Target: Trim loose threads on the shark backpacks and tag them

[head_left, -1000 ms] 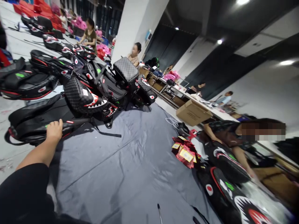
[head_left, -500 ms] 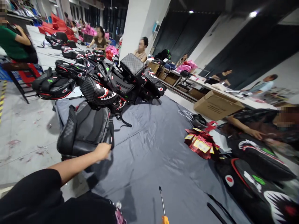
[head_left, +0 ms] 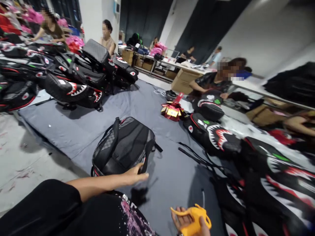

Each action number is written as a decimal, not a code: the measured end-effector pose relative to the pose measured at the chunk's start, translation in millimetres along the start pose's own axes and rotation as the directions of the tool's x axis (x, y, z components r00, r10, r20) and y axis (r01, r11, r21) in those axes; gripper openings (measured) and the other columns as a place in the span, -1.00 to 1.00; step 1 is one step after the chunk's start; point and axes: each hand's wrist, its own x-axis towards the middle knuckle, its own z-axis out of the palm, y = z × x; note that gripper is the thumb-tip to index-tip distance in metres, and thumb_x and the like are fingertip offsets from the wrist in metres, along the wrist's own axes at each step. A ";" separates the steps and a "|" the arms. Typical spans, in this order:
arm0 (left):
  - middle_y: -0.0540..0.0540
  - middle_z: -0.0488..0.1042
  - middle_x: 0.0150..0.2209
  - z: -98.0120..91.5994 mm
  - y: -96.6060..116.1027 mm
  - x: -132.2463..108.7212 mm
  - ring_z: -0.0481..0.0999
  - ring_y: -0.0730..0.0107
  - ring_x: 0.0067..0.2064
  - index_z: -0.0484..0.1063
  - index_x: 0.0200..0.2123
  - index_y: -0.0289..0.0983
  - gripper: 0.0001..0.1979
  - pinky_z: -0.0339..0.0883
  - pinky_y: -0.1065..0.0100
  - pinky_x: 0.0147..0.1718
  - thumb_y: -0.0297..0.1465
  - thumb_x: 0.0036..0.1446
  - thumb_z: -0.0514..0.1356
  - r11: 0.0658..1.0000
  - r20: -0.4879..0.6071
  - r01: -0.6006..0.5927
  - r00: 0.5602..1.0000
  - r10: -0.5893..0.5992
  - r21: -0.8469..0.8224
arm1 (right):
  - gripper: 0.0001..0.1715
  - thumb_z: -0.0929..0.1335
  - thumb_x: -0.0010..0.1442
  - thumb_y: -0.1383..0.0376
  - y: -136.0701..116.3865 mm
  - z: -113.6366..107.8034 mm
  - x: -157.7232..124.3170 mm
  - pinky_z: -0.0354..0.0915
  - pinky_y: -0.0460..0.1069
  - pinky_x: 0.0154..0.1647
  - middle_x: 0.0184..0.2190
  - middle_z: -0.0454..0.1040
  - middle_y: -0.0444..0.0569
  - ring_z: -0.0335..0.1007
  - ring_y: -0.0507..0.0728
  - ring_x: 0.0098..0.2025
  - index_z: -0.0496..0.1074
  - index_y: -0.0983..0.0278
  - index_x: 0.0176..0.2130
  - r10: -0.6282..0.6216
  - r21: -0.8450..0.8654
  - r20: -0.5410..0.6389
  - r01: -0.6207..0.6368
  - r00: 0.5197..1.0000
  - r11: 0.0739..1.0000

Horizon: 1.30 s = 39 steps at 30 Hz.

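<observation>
A black backpack (head_left: 125, 147) lies back side up, straps showing, on the grey sheet (head_left: 81, 127) just in front of me. My left hand (head_left: 135, 174) reaches across to its near edge. The fingers are stretched out flat and the thumb touches a strap. At the bottom edge my right hand (head_left: 187, 223) is closed round the yellow handle of a tool (head_left: 194, 216). A thin metal shaft (head_left: 203, 198) points away from that handle.
Shark-mouth backpacks are piled at the back left (head_left: 71, 90) and lined along the right (head_left: 221, 137). Red packets (head_left: 172, 111) lie mid-sheet near a cardboard box (head_left: 183, 80). A seated co-worker (head_left: 211, 82) handles a bag. Bare concrete floor (head_left: 22, 164) is at the left.
My left hand has pulled the black backpack from the pile towards me and laid it on the sheet. My view swung right, and my right hand with the yellow tool came into view.
</observation>
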 end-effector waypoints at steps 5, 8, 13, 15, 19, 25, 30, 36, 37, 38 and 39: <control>-0.28 0.34 0.14 47.4 -4.3 -10.0 0.30 0.03 0.18 0.19 0.27 -0.25 -0.22 0.12 0.09 0.21 -0.13 0.02 0.32 0.983 -0.108 -0.042 0.992 0.063 0.180 | -0.30 0.32 0.02 -0.29 1.2 -0.4 -35.1 0.38 0.32 0.07 -0.17 0.55 0.02 0.45 0.31 0.05 0.40 0.12 -0.06 0.018 0.143 -0.045 -0.011 0.999 0.990; -0.26 0.31 0.10 59.2 -1.1 -21.8 0.27 -0.06 0.15 0.07 0.34 -0.19 -0.01 0.11 -0.05 0.18 -0.11 -0.12 0.41 0.836 -0.199 -0.082 0.954 0.224 0.543 | -0.13 0.33 -0.02 -0.32 5.9 0.6 -42.8 0.35 0.32 0.09 -0.14 0.54 0.05 0.45 0.32 0.03 0.35 0.21 0.04 0.077 0.116 0.013 -0.078 0.997 0.990; -0.30 0.23 0.21 57.4 25.5 -27.6 0.22 -0.04 0.22 0.14 0.30 -0.19 -0.08 0.09 -0.07 0.22 0.00 -0.07 0.35 0.783 0.026 -0.283 0.946 0.323 0.553 | -0.26 0.35 0.07 -0.21 -22.1 5.2 -41.5 0.31 0.24 0.10 -0.15 0.54 0.02 0.46 0.24 -0.03 0.37 0.22 0.04 -0.188 0.016 0.058 0.187 0.981 0.982; -0.33 0.14 0.29 58.8 37.2 -24.3 0.14 -0.04 0.30 0.09 0.32 -0.22 -0.12 0.01 -0.07 0.26 0.03 0.03 0.26 0.866 -0.058 -0.303 0.934 0.354 0.397 | -0.32 0.34 0.08 -0.22 -23.0 21.8 -43.1 0.35 0.19 0.02 -0.19 0.55 0.05 0.48 0.25 -0.11 0.47 0.25 -0.09 -0.250 -0.135 0.206 0.281 0.946 0.950; -0.28 0.55 -0.20 58.2 52.9 -13.7 0.56 0.21 -0.21 0.03 0.28 -0.38 -0.20 0.40 0.16 -0.18 0.05 0.18 0.07 0.969 -0.172 -0.169 0.975 0.137 -0.182 | -0.35 0.29 0.14 -0.23 10.7 70.6 -52.6 0.37 0.13 -0.03 -0.21 0.56 0.08 0.48 0.22 -0.18 0.53 0.26 -0.21 -0.097 -0.333 0.574 0.340 0.813 0.880; -0.26 0.51 -0.01 -13.5 33.5 -14.2 0.48 0.11 0.03 0.33 0.14 -0.28 -0.48 0.29 0.12 0.05 -0.09 0.24 0.08 0.899 -0.318 -0.053 0.925 0.209 0.435 | -0.24 0.20 0.13 -0.32 13.6 77.3 -22.4 0.42 0.11 -0.18 -0.32 0.55 0.05 0.50 0.19 -0.31 0.46 0.27 -0.25 0.036 -0.410 0.609 0.276 0.792 0.869; -0.44 0.02 0.35 -66.9 -15.0 -0.7 0.06 -0.23 0.34 0.05 0.34 -0.36 -0.11 0.04 -0.10 0.23 -0.27 0.01 0.36 0.443 -0.482 0.365 0.856 0.185 0.819 | -0.21 0.15 0.10 -0.37 -19.0 64.5 31.3 0.42 0.08 -0.30 -0.39 0.54 0.06 0.51 0.21 -0.36 0.39 0.25 -0.30 0.039 -0.658 0.452 0.303 0.891 0.689; -0.27 0.31 0.24 -64.3 -31.3 3.6 0.29 0.06 0.26 0.31 0.20 -0.31 -0.50 0.13 0.11 0.23 -0.20 0.27 0.09 0.828 -0.527 0.231 0.845 0.089 0.511 | -0.34 0.08 0.24 -0.19 -64.3 93.6 78.2 0.40 0.02 -0.42 -0.44 0.50 0.02 0.50 0.17 -0.46 0.31 0.28 -0.10 -0.020 -0.800 0.378 0.337 0.926 0.496; -0.26 0.37 0.20 -65.1 -31.2 -0.1 0.38 0.09 0.20 0.35 0.16 -0.29 -0.50 0.22 0.13 0.17 -0.14 0.28 0.06 0.926 -0.504 0.191 0.864 -0.001 0.327 | -0.37 0.06 0.28 -0.14 -76.2 99.6 83.3 0.39 0.01 -0.41 -0.44 0.50 0.01 0.49 0.15 -0.46 0.31 0.28 -0.08 -0.034 -0.828 0.377 0.353 0.926 0.435; -0.26 0.43 0.14 -66.5 -31.2 -3.6 0.47 0.12 0.11 0.38 0.12 -0.28 -0.49 0.32 0.17 0.08 -0.07 0.28 0.03 0.979 -0.449 0.172 0.887 -0.106 0.110 | -0.40 0.05 0.31 -0.09 -87.1 105.7 86.5 0.37 0.00 -0.40 -0.45 0.50 0.01 0.49 0.14 -0.47 0.31 0.28 -0.07 -0.040 -0.864 0.378 0.368 0.925 0.344; -0.26 0.47 0.09 -68.4 -31.5 -6.3 0.54 0.16 0.02 0.41 0.07 -0.29 -0.46 0.39 0.22 -0.03 -0.02 0.29 -0.02 0.977 -0.366 0.185 0.906 -0.212 -0.107 | -0.43 0.03 0.34 -0.05 -95.8 112.0 87.4 0.35 -0.01 -0.39 -0.45 0.51 0.01 0.48 0.13 -0.47 0.32 0.28 -0.07 -0.046 -0.898 0.377 0.377 0.925 0.228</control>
